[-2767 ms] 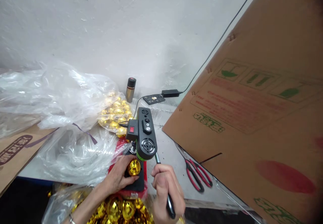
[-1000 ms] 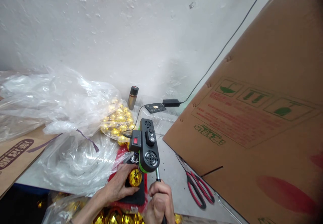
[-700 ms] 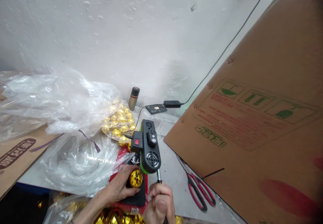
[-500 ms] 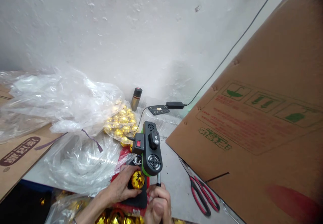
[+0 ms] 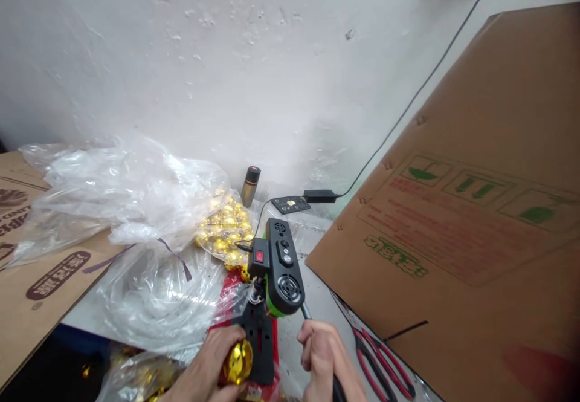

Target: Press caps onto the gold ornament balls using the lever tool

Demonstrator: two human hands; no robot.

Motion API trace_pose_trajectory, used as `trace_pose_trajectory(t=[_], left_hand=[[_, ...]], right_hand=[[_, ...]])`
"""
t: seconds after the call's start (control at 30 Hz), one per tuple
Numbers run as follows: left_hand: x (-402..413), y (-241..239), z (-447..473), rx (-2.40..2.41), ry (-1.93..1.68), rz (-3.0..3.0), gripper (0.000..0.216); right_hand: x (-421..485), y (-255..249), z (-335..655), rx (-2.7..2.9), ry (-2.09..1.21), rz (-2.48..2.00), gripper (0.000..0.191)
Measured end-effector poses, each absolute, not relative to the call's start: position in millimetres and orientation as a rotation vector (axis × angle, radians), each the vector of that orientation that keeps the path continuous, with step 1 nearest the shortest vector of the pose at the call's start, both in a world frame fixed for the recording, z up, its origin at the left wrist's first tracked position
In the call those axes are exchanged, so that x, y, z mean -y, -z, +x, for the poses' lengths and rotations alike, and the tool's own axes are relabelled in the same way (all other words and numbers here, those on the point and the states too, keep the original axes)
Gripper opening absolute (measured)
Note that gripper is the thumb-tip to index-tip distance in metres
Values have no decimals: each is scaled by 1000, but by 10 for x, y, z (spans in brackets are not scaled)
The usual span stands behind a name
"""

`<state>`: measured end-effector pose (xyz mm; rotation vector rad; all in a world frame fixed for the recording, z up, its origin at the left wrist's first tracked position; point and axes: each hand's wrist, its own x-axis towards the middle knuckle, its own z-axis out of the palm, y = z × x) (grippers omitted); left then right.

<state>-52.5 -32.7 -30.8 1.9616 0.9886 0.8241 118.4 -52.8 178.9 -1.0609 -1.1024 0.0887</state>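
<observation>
My left hand (image 5: 206,363) is closed around a shiny gold faceted ball (image 5: 238,361), close to the front left of a small black-and-green bench drill press (image 5: 284,266). The ball is apart from the drill head, at the left edge of the black slotted base plate (image 5: 260,338). My right hand (image 5: 324,356) is wrapped round the machine's metal lever (image 5: 306,311), whose black grip shows below the fingers. A red switch (image 5: 259,256) sits on the box at the machine's left side.
Clear bags with gold balls (image 5: 226,226) lie left of the machine, beside a cardboard sheet (image 5: 58,275). Red-handled pliers (image 5: 385,366) and a large carton (image 5: 453,208) stand right. Behind are a dark spray can (image 5: 251,186) and a power adapter (image 5: 321,196) with its cable.
My left hand has drawn the gold ball from beneath the drill head toward the lower left. The lever has swung outward with my right hand. The whole view has shifted slightly.
</observation>
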Motion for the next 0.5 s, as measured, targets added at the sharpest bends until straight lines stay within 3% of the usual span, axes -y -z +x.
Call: trace_pose_trajectory(t=[0.13,0.27,0.5], left_hand=[[948,455,-1111,-1142,-727,1913,69],[1414,483,-1470,-1571,-677,1843,57],[1467,867,-1387,-1606,-475,1929,51]], right_hand=[[501,-1564,1311,1310,59,-930,37],[552,-1424,1356,1295,-4,-971,36],[571,-1374,1321,1231,-92,-971,35]])
